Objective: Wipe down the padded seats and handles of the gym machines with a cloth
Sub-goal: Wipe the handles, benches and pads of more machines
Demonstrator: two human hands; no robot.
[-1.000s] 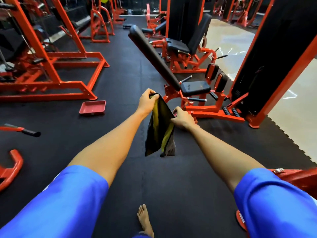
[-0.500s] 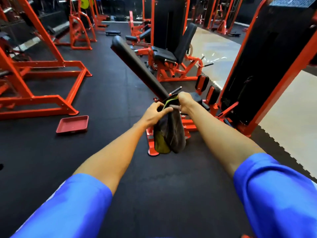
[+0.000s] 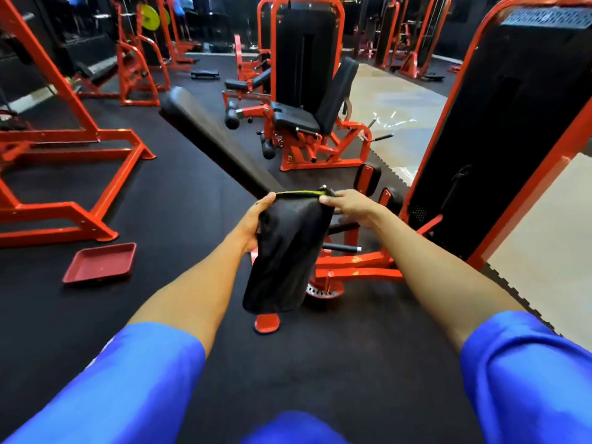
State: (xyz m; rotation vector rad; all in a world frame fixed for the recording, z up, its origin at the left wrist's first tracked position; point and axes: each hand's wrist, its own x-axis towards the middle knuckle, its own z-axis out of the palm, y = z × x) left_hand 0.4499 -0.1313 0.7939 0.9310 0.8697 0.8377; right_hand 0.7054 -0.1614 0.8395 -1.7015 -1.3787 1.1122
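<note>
Over floor (image 3: 179,213): left hand (image 3: 254,224), right hand (image 3: 350,203) pinch cloth (image 3: 288,254) top edge; red tray (image 3: 101,262) nearby.

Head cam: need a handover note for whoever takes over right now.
Hands: left hand grips the black cloth at its top left corner; right hand pinches the top right corner.
Cloth hangs spread between them, in front of the nearest machine's long back pad.
Done: no wiping visible; the cloth is not pressed on any pad.
Left: that back pad, its handle grip, then the leg machine seat beyond.
</note>
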